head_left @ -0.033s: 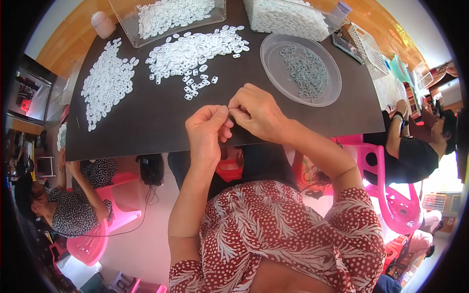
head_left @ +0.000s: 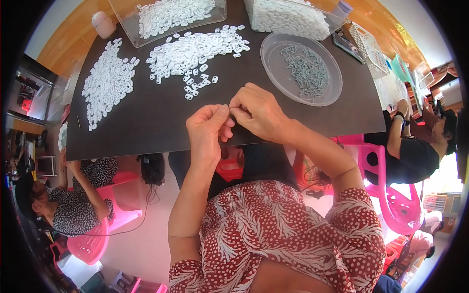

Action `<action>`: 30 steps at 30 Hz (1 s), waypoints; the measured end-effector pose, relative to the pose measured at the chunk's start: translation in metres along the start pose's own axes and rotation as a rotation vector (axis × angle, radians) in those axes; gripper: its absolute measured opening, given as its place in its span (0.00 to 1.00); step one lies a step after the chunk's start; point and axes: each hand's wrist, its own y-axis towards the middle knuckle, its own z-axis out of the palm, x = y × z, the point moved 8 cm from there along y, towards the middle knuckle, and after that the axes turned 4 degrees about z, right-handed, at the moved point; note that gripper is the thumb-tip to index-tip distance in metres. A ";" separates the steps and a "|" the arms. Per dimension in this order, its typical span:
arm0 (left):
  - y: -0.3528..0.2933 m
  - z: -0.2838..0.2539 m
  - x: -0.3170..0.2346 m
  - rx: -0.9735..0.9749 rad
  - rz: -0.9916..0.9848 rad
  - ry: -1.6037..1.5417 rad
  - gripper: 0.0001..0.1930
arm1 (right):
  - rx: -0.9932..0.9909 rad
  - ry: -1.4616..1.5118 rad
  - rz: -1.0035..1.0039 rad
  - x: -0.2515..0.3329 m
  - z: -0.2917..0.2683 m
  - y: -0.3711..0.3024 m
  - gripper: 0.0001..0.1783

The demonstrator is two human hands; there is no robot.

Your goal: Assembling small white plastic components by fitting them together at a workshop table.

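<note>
Above the table's near edge my left hand [head_left: 207,128] and my right hand [head_left: 259,111] meet, thumbs and fingertips pinched together. Whatever sits between the fingertips is too small and covered to make out. Beyond them lies a pile of small white oval plastic pieces with holes [head_left: 195,51], a few strays trailing toward my hands. A second pile of white oval pieces [head_left: 108,83] spreads at the left. To the right, a round clear plastic tray [head_left: 333,95] holds many small grey-green screw-like pins [head_left: 308,73].
Two clear bins, a left one [head_left: 131,36] and a right one [head_left: 254,24], hold more white pieces at the back. A phone [head_left: 348,48] and white basket [head_left: 369,51] are at the right, a bottle [head_left: 103,25] at the far left. Other people sit on both sides.
</note>
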 end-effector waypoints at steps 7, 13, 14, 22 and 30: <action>0.005 0.007 0.002 0.065 -0.103 -0.083 0.07 | -0.224 -0.007 -0.153 0.015 -0.016 -0.010 0.07; 0.008 0.011 -0.041 -0.044 0.449 0.508 0.04 | -0.337 0.119 -0.044 0.003 -0.031 -0.018 0.09; 0.010 0.019 -0.058 -0.052 0.685 0.794 0.04 | -0.342 0.115 -0.039 0.000 -0.032 -0.021 0.09; 0.069 0.095 -0.063 0.149 1.326 1.479 0.04 | -0.300 0.053 -0.074 0.009 -0.038 -0.035 0.10; 0.107 0.104 -0.027 0.210 1.260 1.671 0.02 | -0.298 0.083 -0.045 0.004 -0.044 -0.050 0.10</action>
